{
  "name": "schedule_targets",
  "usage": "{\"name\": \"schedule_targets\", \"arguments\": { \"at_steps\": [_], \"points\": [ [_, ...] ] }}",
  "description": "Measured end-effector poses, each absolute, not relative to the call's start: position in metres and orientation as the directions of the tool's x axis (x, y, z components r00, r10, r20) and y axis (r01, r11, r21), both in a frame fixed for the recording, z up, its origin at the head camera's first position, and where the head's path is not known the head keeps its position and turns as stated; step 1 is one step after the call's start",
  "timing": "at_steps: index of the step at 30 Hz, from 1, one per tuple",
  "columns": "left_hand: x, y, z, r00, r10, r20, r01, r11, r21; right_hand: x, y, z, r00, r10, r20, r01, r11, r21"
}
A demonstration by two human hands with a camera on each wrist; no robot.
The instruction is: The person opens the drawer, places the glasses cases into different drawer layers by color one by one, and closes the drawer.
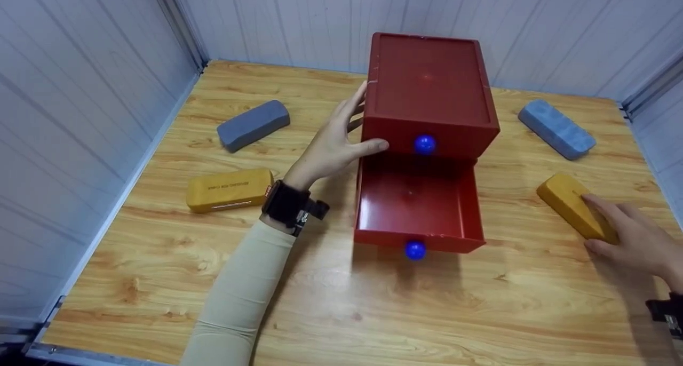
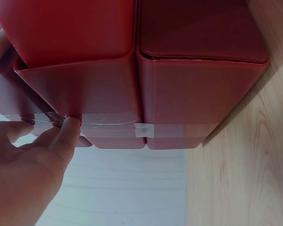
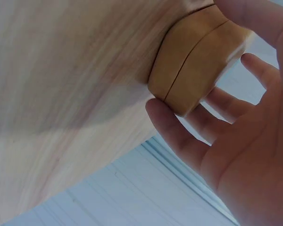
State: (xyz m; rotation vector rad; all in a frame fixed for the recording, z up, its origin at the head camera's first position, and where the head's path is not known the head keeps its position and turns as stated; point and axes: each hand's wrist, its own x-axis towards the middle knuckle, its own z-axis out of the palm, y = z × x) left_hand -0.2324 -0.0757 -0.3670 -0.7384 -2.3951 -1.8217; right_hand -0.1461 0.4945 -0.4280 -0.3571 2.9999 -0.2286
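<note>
Four oblong cases lie on the one wooden desk: two yellow, one grey-blue and one light blue. With them stands one red drawer unit, above and right of the middle of the head frame, with two drawers and two blue knobs, one on each.

The right yellow case, at the right of the frame, lies flat. Its long axis slants from upper left to lower right, and its lower-right end points into the right grip. That grip pinches the case near this end, thumb on the lower side and fingers on the upper. The right wrist view shows a seam running lengthwise along the case.

The left grip is spread against the unit's left side, its thumb lying across the front of the upper drawer. In the left wrist view the fingertips touch the side near a strip of clear tape. The knobs face the bottom of the frame. The lower drawer is pulled out toward that edge; the upper one is in.

Left of centre, the left yellow case lies nearly level, rising slightly rightward, with lettering on top. Above it, the grey-blue case slopes up to the right. At upper right, the light blue case slants down to the right, roughly parallel to the right yellow case.
</note>
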Motion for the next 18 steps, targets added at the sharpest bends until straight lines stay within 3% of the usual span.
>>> {"name": "schedule_targets", "arguments": {
  "at_steps": [11, 18],
  "points": [
    [-0.232, -0.076, -0.368, -0.891, 0.336, 0.305, 0.381, 0.191, 0.905, -0.142, 0.478, -0.423, -0.977, -0.198, -0.074, -0.188, 0.974, -0.123],
    [-0.232, -0.076, -0.367, -0.885, 0.342, 0.317, 0.397, 0.195, 0.897, -0.141, 0.461, -0.415, -0.981, -0.183, -0.062, -0.165, 0.96, -0.224]
  ]
}}
